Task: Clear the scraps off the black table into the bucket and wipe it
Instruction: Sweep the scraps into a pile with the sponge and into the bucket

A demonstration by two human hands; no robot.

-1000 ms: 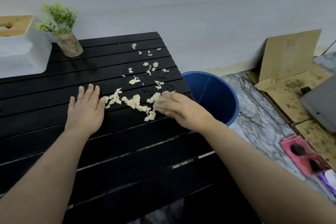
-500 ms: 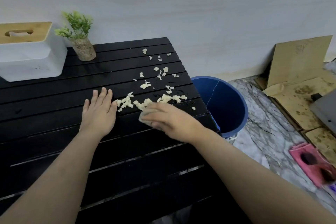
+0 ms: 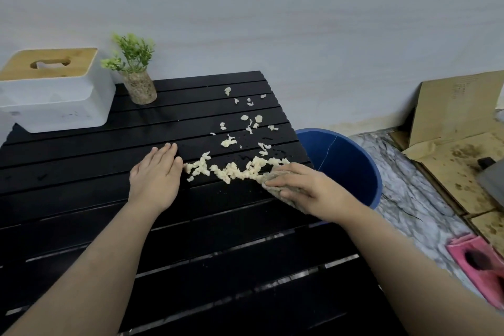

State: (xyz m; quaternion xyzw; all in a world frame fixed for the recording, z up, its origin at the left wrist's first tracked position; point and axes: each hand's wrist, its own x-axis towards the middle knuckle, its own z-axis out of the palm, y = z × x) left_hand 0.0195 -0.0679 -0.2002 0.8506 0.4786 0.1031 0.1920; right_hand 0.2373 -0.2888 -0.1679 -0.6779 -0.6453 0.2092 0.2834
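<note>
Head view: right hand (image 3: 308, 188) presses a cloth (image 3: 272, 185) flat behind the scraps (image 3: 234, 169) to push them toward the bucket (image 3: 351, 169); left hand (image 3: 155, 174), flat and empty, walls off their far side.

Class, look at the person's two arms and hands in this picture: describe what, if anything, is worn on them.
Nothing is worn. The left hand and right hand are bare, with no gloves, rings or watch visible. Both forearms are uncovered right to the picture's bottom edge, so no sleeves show. Nails look short and unpainted.
</note>
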